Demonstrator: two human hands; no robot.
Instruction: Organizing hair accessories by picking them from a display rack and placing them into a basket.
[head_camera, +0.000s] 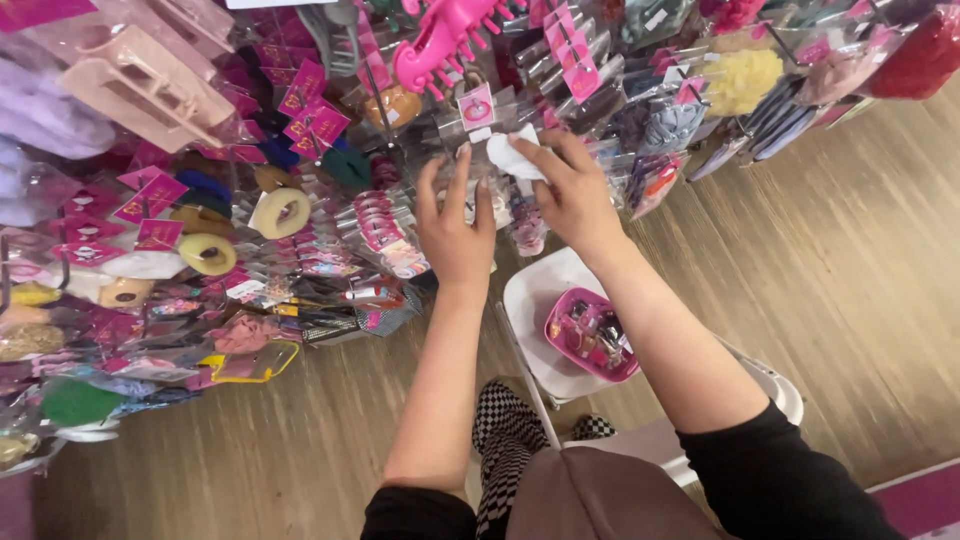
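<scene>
My left hand (455, 225) reaches up to a display rack of packaged hair accessories (330, 200), fingers spread and touching clear packets hanging there. Beside it, my right hand (575, 195) pinches a small white packet or tag (512, 158) against the same rack. Both arms come up from the bottom of the view in short black sleeves. Under my right forearm, a pink tray (590, 335) with several small items rests on a white stool seat (540, 300).
Large pink hair claws (445, 40) and a pale one (145, 85) hang at the top. Scrunchies (280, 212) and pink tags fill the left side. A yellow puff (742, 80) hangs at right. Wood plank floor (830, 260) lies below. Checkered trousers (505, 445) show beneath.
</scene>
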